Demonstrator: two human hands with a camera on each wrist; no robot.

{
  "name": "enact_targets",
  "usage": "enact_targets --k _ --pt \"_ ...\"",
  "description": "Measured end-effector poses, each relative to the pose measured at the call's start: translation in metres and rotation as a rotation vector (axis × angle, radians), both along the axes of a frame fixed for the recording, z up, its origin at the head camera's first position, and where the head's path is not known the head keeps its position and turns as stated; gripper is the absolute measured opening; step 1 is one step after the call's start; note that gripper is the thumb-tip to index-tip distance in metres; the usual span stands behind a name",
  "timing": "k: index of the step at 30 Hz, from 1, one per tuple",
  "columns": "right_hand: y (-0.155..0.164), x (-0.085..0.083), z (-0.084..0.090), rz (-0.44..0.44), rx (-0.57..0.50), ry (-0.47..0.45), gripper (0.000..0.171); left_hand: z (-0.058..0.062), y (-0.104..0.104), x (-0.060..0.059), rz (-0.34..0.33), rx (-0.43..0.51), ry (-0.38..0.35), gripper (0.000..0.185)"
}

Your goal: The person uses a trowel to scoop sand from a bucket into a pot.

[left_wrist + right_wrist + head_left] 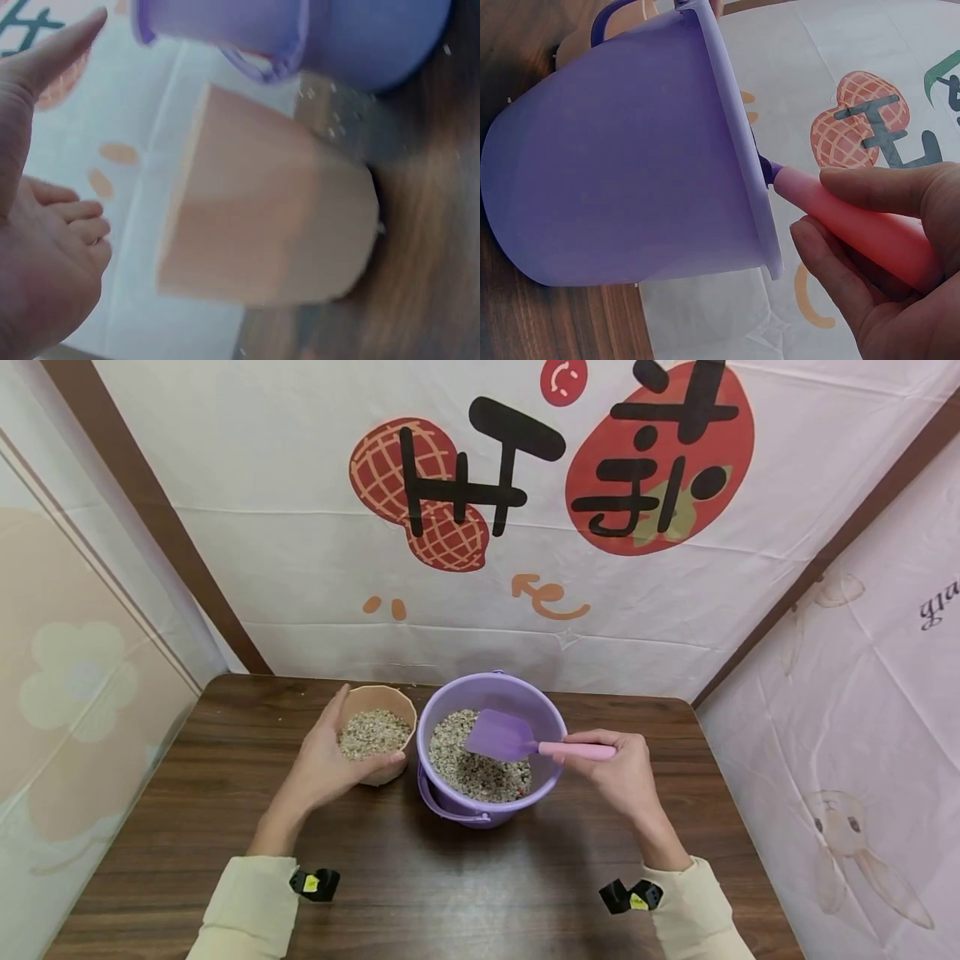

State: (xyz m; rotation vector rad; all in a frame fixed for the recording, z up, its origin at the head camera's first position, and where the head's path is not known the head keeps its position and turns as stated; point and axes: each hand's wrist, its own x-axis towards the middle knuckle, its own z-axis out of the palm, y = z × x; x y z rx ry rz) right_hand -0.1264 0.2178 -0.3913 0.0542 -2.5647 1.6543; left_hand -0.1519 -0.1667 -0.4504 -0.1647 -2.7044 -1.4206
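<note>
A purple bucket (558, 760) holds speckled gravel (453, 760). My right hand (618, 772) grips the pink handle (855, 217) of a toy shovel (501, 735), whose purple blade lies within the bucket's mouth, over the gravel. Beside the bucket, on its left, stands a peach-coloured pot (270, 202) with similar gravel in it. My left hand (330, 760) is spread about the pot's near left side, thumb toward the bucket. In the left wrist view its thumb and fingers are stretched out, with a gap between them and the pot.
Both containers stand on a dark wooden table (360, 893), close to the printed cloth wall (300, 568) at the back. The bucket's handle (450, 810) hangs down at its front. Small loose grains (334, 112) lie on the table by the pot.
</note>
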Motion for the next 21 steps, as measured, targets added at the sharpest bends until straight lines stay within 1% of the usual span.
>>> enact_targets --k 2,5,8,10,14,17,21 --pt "0.004 -0.003 -0.007 0.003 -0.002 0.007 0.028 0.006 0.009 0.003 -0.052 0.016 -0.003 0.132" --pt "0.006 -0.004 -0.011 0.01 -0.01 0.015 0.029 0.011 0.023 0.007 -0.124 0.009 0.002 0.134" --pt "0.007 -0.004 -0.013 0.015 -0.009 0.028 0.03 0.013 0.035 0.009 -0.182 0.001 -0.006 0.138" --pt "0.007 -0.004 -0.014 0.016 -0.008 0.03 0.03 0.011 0.041 0.01 -0.21 0.015 -0.006 0.141" --pt "0.007 -0.005 -0.014 0.013 -0.003 0.031 0.028 0.007 0.049 0.011 -0.246 0.052 -0.013 0.145" --pt "0.008 -0.005 -0.013 0.005 0.011 0.029 0.027 0.003 0.055 0.012 -0.256 0.063 -0.016 0.146" --pt "0.008 -0.006 -0.013 -0.002 0.027 0.022 0.028 -0.001 0.061 0.013 -0.261 0.052 -0.021 0.148"
